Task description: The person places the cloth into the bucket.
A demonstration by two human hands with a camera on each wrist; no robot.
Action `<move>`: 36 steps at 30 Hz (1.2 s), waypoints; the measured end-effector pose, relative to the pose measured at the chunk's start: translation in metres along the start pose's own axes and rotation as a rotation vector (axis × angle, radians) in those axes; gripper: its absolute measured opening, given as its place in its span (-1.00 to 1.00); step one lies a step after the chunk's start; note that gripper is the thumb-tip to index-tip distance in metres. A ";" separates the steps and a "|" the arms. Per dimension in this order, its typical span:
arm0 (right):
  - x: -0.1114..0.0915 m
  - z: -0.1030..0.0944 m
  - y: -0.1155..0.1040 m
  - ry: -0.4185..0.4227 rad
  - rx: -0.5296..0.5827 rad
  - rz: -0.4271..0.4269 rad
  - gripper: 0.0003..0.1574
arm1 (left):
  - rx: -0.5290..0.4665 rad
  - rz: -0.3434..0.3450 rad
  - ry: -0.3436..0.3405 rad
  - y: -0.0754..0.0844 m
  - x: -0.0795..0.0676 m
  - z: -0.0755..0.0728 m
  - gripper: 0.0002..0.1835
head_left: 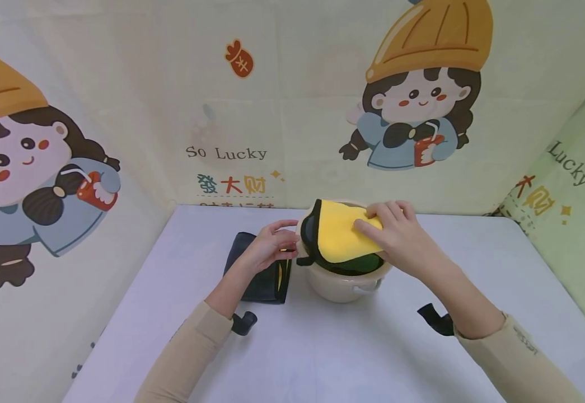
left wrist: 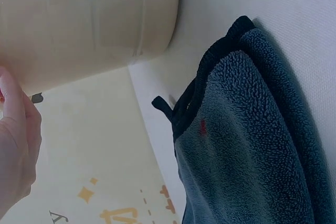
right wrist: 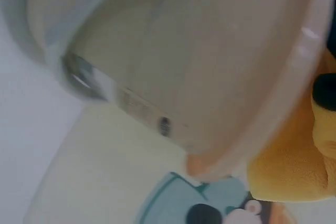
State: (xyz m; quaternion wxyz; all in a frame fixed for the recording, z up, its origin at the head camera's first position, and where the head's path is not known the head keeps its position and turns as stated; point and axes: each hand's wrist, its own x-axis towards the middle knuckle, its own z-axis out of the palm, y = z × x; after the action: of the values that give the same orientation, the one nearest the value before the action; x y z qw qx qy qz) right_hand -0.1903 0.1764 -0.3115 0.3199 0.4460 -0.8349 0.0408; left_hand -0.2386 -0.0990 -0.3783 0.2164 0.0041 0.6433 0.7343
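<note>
A cream bucket (head_left: 340, 288) stands on the table, a dark green cloth (head_left: 363, 265) showing inside its rim. Over its mouth lies a yellow towel (head_left: 342, 229) with black trim and a dark grey-blue underside at the left end. My right hand (head_left: 398, 238) grips the yellow towel's right end, thumb on top. The same yellow towel (right wrist: 291, 177) hangs beside the rim in the right wrist view. At the bucket's left side, my left hand (head_left: 272, 246) touches the wall near the rim with loosely bent fingers; the left wrist view shows fingers (left wrist: 16, 108) against it.
A folded dark blue-grey towel (left wrist: 247, 140) with black edging lies left of the bucket, under my left forearm in the head view. The bucket's handle (head_left: 370, 288) hangs at its front right. Behind the table (head_left: 332, 358) rises a printed cloth backdrop (head_left: 302, 112).
</note>
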 end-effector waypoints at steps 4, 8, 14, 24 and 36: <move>0.000 0.023 0.009 -0.082 0.025 0.082 -0.35 | 0.011 0.004 0.005 0.000 0.001 0.000 -0.55; -0.001 0.041 0.013 -0.166 0.053 0.128 -0.40 | 0.023 0.004 0.006 0.000 0.001 0.000 -0.54; 0.008 0.052 0.009 -0.377 0.097 0.183 -0.49 | 0.009 0.008 0.000 0.001 0.000 0.000 -0.53; 0.013 0.070 0.002 -0.671 0.107 0.213 -0.49 | 0.016 -0.003 0.016 0.001 0.000 0.002 -0.53; 0.021 0.075 -0.005 -0.882 0.125 0.227 -0.49 | 0.024 -0.009 0.018 0.000 0.002 0.000 -0.51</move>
State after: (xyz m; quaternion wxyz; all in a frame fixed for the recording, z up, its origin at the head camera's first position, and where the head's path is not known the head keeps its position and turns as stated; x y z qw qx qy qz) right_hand -0.2318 0.1319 -0.3597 -0.1000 0.3451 -0.9308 -0.0677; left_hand -0.2403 -0.0980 -0.3785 0.2141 -0.0028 0.6540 0.7256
